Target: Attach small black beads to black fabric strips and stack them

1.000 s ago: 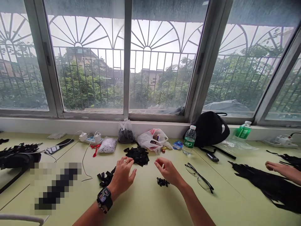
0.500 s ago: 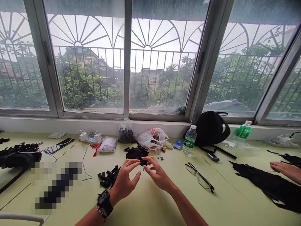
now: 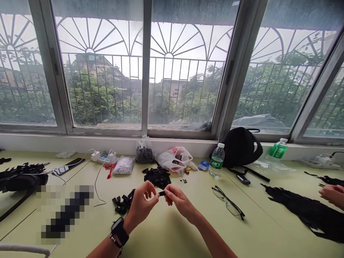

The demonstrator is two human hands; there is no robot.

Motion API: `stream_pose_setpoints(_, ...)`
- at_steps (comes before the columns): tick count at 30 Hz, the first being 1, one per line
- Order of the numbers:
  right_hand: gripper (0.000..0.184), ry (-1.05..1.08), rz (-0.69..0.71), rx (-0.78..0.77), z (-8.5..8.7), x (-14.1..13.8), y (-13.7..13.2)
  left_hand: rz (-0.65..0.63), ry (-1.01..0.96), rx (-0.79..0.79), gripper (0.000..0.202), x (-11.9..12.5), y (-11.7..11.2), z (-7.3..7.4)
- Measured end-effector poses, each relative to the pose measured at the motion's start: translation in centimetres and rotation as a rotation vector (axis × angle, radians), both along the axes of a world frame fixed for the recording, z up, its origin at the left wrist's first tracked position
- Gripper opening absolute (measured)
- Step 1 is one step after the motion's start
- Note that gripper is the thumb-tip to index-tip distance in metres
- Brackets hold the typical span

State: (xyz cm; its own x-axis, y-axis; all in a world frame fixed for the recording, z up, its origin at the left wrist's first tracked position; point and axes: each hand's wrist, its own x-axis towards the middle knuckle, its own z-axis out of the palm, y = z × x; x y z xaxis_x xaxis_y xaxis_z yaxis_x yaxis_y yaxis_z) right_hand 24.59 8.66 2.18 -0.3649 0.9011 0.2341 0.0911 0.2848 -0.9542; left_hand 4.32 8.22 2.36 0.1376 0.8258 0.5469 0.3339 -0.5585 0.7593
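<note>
Hands and a short strip of flat black material at the lower centre of the frame. Half a second earlier the two hands stood with their fingertips apart; now the short black strip [image 3: 161, 193] shows between them above the pale yellow-green bench [image 3: 166, 233], so the work appears to have become two-handed. The right hand [image 3: 178, 201] pinches the strip's right end between thumb and bent forefinger, with the other fingers curled beneath. The left hand [image 3: 143, 202] brings its thumb tip to the strip's left end, its fingers loosely curled; whether it grips there cannot be told. Just beyond the hands lies a heap of black, ribbon-like pieces [image 3: 157, 177]; a smaller cluster of black pieces [image 3: 122, 202] lies beside the left hand, partly hidden by it.
</note>
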Motion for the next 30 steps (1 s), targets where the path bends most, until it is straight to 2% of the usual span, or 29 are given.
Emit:
stream_pose_setpoints(1,0.046,0.0,-0.008,0.007,0.0,-0.1,0.0,-0.017,-0.009,-0.021,0.006,0.0,0.0,0.0)
stream_pose_setpoints(6,0.044,-0.008,-0.07,0.038,-0.2,-0.6,-0.1,-0.119,0.069,-0.106,0.027,-0.2,-0.3,-0.2)
stream_pose_setpoints(12,0.046,0.055,0.046,0.004,0.1,-1.1,-0.6,-0.226,0.16,-0.069,0.033,0.3,-1.1,0.3)
stream_pose_setpoints(16,0.044,0.103,0.073,-0.011,-0.1,-1.3,-0.8,-0.301,0.138,-0.057,0.043,0.5,-1.2,1.2)
stream_pose_setpoints(19,0.043,0.142,0.102,-0.02,-0.1,-1.2,-0.8,-0.31,0.106,-0.085,0.048,0.3,-1.0,1.4)
stream_pose_setpoints(22,0.045,0.174,0.09,-0.029,-0.1,-0.8,-0.5,-0.299,0.091,-0.117,0.045,0.2,-0.8,0.9)
stream_pose_setpoints(26,0.044,0.163,-0.035,-0.005,-0.2,-0.4,-0.1,-0.268,0.075,-0.142,0.034,0.2,-0.5,0.2)
stream_pose_setpoints(30,0.039,0.131,-0.078,0.042,-0.5,-0.4,0.2,-0.281,0.087,-0.166,0.033,0.2,-0.3,0.0)
